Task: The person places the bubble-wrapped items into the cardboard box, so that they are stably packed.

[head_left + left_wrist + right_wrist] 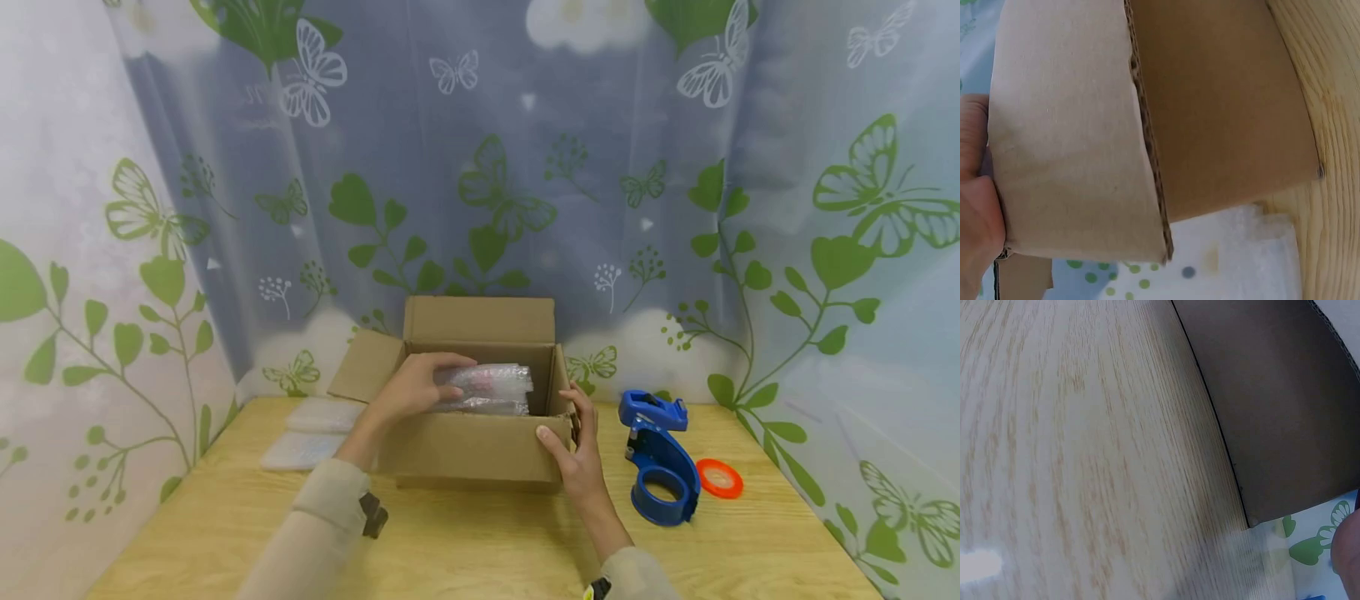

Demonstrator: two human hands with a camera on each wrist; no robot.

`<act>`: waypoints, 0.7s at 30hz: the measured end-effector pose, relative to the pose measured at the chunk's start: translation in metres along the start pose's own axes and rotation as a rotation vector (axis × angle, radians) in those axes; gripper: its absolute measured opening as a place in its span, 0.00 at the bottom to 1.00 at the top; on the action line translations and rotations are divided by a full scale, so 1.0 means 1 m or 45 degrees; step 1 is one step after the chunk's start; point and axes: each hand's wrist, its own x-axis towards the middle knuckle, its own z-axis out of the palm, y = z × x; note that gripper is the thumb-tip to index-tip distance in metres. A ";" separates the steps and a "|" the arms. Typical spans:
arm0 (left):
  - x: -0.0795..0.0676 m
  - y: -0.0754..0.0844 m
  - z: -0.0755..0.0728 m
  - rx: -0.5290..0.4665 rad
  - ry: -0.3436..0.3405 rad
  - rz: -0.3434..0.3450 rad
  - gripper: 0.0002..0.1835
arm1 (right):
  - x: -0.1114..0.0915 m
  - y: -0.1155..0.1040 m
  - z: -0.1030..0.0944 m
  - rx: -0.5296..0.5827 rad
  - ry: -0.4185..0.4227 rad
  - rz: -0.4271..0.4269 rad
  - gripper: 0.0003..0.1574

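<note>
A brown cardboard box [472, 450] stands on the table with its top flaps spread. Inside its mouth lies a bundle in clear bubble wrap [491, 385], with something pinkish faintly visible through the wrap. Reaching over the front flap, my left hand [412, 385] has fingers and thumb about the bundle's left end; the contact is partly hidden. My right hand [581, 462] grips the box's front right corner, thumb on the front flap. The left wrist view shows the flap [1066, 137] covering most of that hand. Only a fingertip [1347, 556] appears beside the box in the right wrist view.
Clear plastic-looking packs [303, 450] lie left of the box. To the right are a blue tape dispenser [663, 475], a smaller blue dispenser [652, 410] and an orange-red tape roll [720, 478]. A patterned curtain [495, 167] hangs behind the wooden table [465, 550].
</note>
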 end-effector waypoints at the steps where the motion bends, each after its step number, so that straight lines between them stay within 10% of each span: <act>1: 0.000 0.000 0.000 -0.002 0.006 -0.018 0.26 | 0.000 0.000 0.000 0.001 -0.004 0.002 0.35; 21: -0.002 0.003 0.003 -0.095 0.032 -0.097 0.26 | -0.001 -0.002 0.001 0.022 0.004 -0.020 0.36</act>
